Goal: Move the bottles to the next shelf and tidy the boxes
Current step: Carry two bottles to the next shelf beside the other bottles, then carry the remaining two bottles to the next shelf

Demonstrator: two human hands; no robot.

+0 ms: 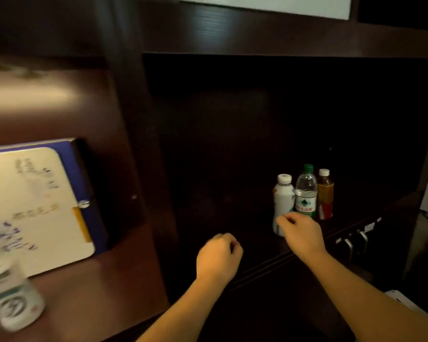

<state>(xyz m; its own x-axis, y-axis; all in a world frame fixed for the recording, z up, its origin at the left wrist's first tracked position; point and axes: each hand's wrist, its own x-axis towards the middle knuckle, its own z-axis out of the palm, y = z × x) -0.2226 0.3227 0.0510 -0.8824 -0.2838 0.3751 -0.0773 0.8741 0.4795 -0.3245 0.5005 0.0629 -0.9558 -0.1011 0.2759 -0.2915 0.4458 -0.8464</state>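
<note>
Bottles, three in a tight cluster, stand upright near the front edge of the dark right-hand shelf (232,243): white bottle (283,201) at left, clear water bottle (306,193) with green cap in the middle, amber drink bottle (325,195) at right, all apparently touching or nearly so. A fourth, blurred bottle (10,292) sits on the lit left-hand shelf (84,304), in front of a flat box (42,206) with a cream lid and blue edge. Right hand (300,233) is in front of the white bottle's lower body, fingers curled; whether it already grips the bottle cannot be told, since the hand hides the contact. Left hand (219,257) hovers over the shelf front, loosely curled, holding nothing. Judgement: these look like sealed plastic drink bottles, moderately heavy if full, with smooth and possibly slippery labels; thin walls should give slightly under squeeze. Best hold is around the mid-body, below the shoulder, not by the cap. Hazard: close packing means pulling the white bottle sideways could tip the water bottle into the amber one; lifting straight up first seems safer. The upright divider (139,169) between the shelves stands in the transfer path. Handles (356,239) sit below the shelf edge at right.
</note>
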